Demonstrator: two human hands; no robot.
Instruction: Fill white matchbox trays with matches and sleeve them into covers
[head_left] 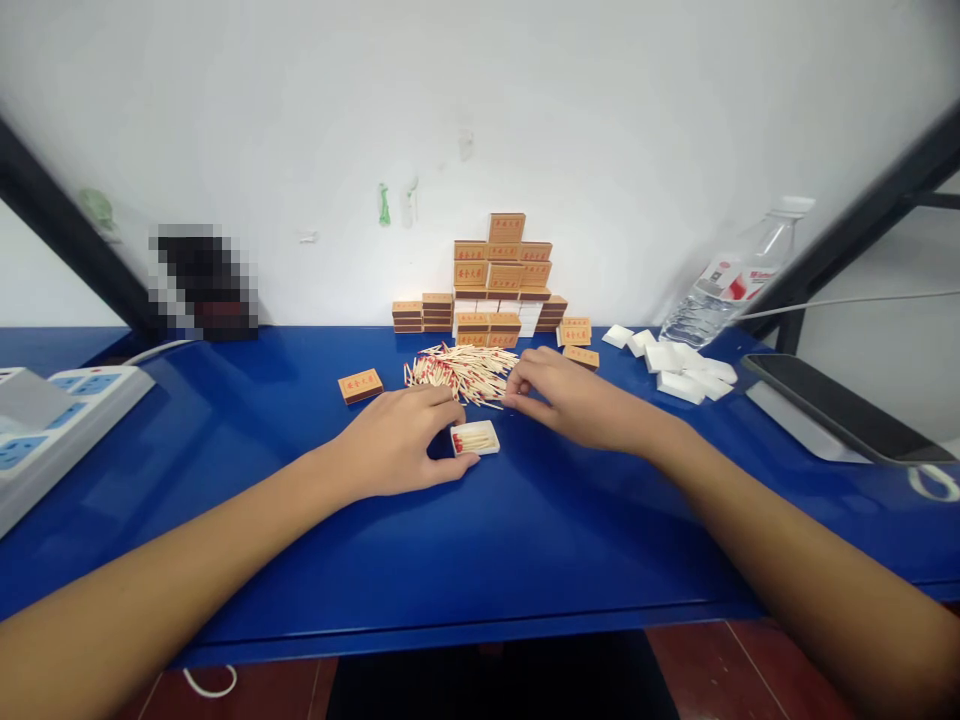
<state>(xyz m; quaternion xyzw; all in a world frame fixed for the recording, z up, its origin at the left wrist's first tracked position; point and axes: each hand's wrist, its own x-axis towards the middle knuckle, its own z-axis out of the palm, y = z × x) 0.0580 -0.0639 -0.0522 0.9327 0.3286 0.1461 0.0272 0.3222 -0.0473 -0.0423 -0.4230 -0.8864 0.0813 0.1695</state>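
Note:
A small white matchbox tray [486, 438] lies on the blue table with some red-tipped matches in it. My left hand [401, 435] is curled around the tray's left end, thumb at the near side and fingers at the far side. Just behind the tray spreads a loose pile of matches [465, 373]. At the right edge of this pile, my right hand [559, 398] has thumb and fingertips pinched together; whatever is between them is too small to make out. One closed matchbox [361, 386] rests left of the pile.
Stacked matchboxes [504, 275] stand against the wall. Several white trays [686, 372] lie at the right, near a water bottle [731, 280] and a phone [847, 405] propped on a white block. A power strip [67, 430] sits at the left. The table's front edge [480, 635] is near me.

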